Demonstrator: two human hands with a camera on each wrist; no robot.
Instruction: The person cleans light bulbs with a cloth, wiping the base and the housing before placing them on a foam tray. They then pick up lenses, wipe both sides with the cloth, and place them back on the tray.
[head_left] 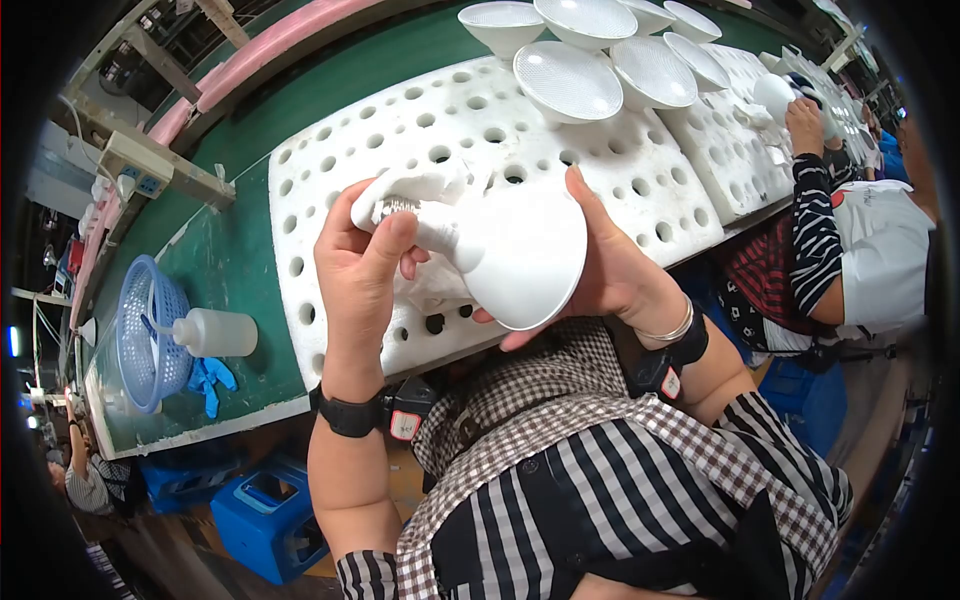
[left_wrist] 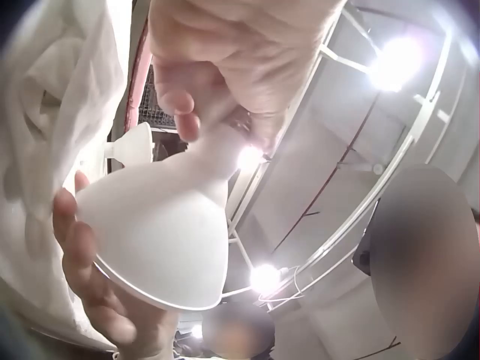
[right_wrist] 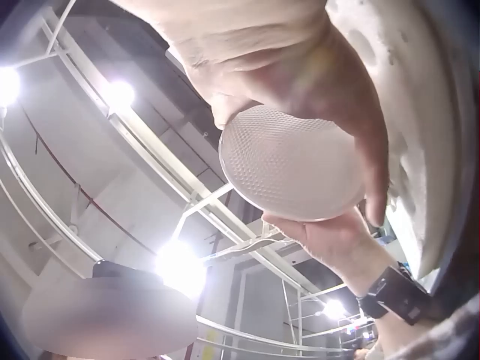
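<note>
A white cone-shaped reflector bulb (head_left: 530, 250) is held between both hands over the foam board. My left hand (head_left: 360, 250) grips its narrow end, with a crumpled white cloth (head_left: 412, 186) bunched around the metal screw base (head_left: 398, 206). At the wide end, my right hand (head_left: 622, 268) holds the rim, thumb on the far side and fingers beneath. The right wrist view shows the bulb's dimpled lens face (right_wrist: 289, 165) against the right palm. From the left wrist view, the smooth outer cone (left_wrist: 161, 225) tapers up into the left fingers.
White foam boards (head_left: 345, 145) with round holes lie on the green table (head_left: 250, 385). Several reflector bulbs (head_left: 568, 82) stand face up at the back. To the left are a blue basket (head_left: 150, 375), a squeeze bottle (head_left: 222, 332) and a blue glove (head_left: 210, 383). Another person (head_left: 860, 250) works at right.
</note>
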